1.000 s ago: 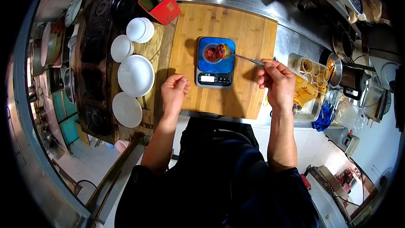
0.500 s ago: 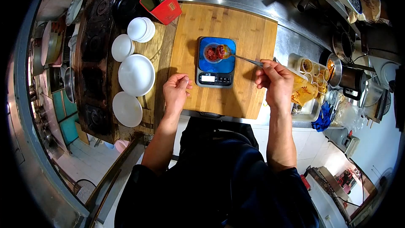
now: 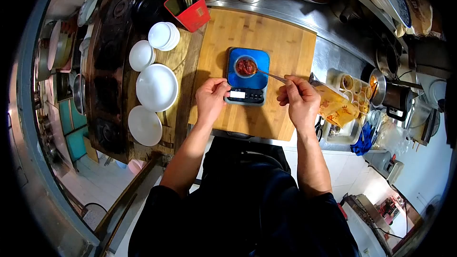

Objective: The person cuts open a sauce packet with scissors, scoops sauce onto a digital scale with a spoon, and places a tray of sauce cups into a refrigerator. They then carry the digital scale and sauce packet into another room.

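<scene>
A digital scale (image 3: 259, 96) with a blue top lies on a wooden cutting board (image 3: 281, 33). On it stands a small clear cup of dark red sauce (image 3: 244, 65). My right hand (image 3: 301, 101) pinches the handle of a metal spoon (image 3: 272, 75), whose bowl is down in the cup, partly hidden by sauce. Just beside the scale's lower left corner is my left hand (image 3: 211, 99), its fingers curled together; whether anything is between them is too small to make out.
White bowls and plates (image 3: 157, 87) line the left side, near a dark stove (image 3: 108, 74). A red holder (image 3: 194, 16) with utensils stands behind. At right are a tray of small cups (image 3: 349, 84), an orange packet (image 3: 337, 106) and a blue cloth (image 3: 363, 139).
The spoon has gone from above the cup's right edge down into it. My right hand moved left and slightly down, and my left hand moved right to the scale. The view shifted slightly.
</scene>
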`<action>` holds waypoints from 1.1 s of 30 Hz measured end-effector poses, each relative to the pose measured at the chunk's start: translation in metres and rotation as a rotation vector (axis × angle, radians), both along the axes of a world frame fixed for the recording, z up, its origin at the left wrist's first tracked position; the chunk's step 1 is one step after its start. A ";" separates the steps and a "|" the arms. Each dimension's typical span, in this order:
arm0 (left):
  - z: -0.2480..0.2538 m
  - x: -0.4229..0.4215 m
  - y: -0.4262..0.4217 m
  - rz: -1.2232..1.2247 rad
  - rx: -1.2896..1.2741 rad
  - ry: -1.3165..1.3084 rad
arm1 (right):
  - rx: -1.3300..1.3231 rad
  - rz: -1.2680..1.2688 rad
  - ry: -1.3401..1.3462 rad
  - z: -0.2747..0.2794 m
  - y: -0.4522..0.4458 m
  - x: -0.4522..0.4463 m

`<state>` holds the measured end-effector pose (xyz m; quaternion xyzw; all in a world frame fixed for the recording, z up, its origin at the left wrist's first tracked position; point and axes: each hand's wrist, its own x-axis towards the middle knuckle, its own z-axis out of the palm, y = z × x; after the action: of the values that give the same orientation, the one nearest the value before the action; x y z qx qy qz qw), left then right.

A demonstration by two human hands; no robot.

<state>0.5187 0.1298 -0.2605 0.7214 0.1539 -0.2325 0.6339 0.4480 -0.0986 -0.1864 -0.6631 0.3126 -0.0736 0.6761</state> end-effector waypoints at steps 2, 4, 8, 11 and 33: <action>0.002 0.006 -0.007 -0.009 -0.016 -0.015 | -0.177 0.056 -0.014 -0.003 0.007 0.000; 0.003 0.011 -0.015 0.013 -0.019 0.033 | -0.295 0.113 -0.028 -0.003 0.015 0.003; -0.005 0.017 -0.024 0.024 -0.031 0.037 | -0.577 0.208 -0.069 -0.021 0.022 0.001; -0.010 0.019 -0.027 0.006 -0.037 0.040 | -0.613 0.224 -0.117 -0.019 0.027 0.002; -0.007 0.024 -0.040 0.061 -0.107 0.065 | -0.653 0.267 -0.105 -0.025 0.030 -0.009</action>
<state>0.5431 0.0898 -0.2675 0.6735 0.1839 -0.2442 0.6730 0.4389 -0.0682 -0.2115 -0.8745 0.1480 -0.1147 0.4474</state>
